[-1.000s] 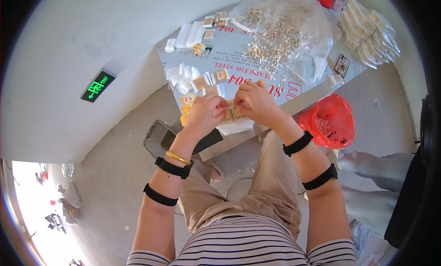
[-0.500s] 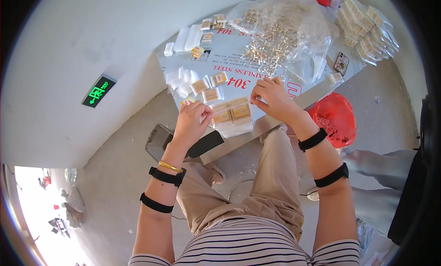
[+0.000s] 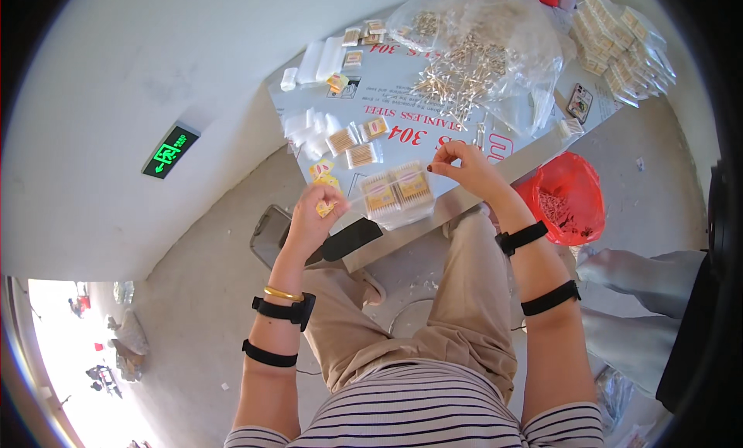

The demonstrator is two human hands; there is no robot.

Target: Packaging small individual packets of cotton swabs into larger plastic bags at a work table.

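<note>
My left hand [image 3: 315,214] is closed around a small yellow paper label [image 3: 326,208] near the table's front edge. My right hand [image 3: 463,165] hovers just right of two clear packets of cotton swabs [image 3: 397,193], fingers pinched together; what it pinches is too small to tell. More small yellow labels [image 3: 322,169] lie beside my left hand. Filled swab packets [image 3: 354,142] and empty clear bags [image 3: 308,131] lie farther back on the board [image 3: 402,123].
A big clear bag of loose swabs [image 3: 480,53] lies at the back, stacked packets [image 3: 619,46] at the far right. A red plastic bag [image 3: 569,200] hangs right of the table. A black phone [image 3: 352,239] rests on the table's front edge. A green sign [image 3: 170,150] glows on the wall.
My hands have moved apart from the middle; the left drew back toward me with a yellow label, and the right lifted off the two swab packets, which now lie on the board.
</note>
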